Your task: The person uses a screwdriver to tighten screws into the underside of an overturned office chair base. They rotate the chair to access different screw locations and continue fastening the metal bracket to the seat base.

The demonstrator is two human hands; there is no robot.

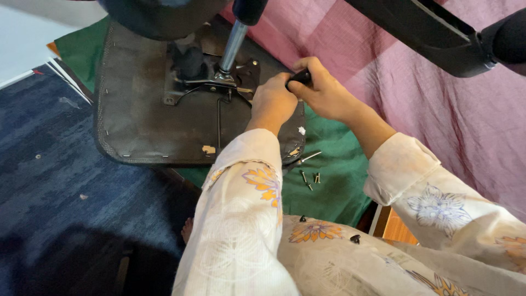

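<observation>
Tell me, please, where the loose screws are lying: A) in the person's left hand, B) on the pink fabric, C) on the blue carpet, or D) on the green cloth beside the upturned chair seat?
D: the loose screws rest on the green cloth, just beside the upturned chair seat.

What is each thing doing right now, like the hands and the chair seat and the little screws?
Chair seat: upside down, mechanism showing.
Left hand: resting on seat edge.
Right hand: closed around black tool handle.
Screws: loose on green cloth.
Metal column: attached, pointing up.
</observation>
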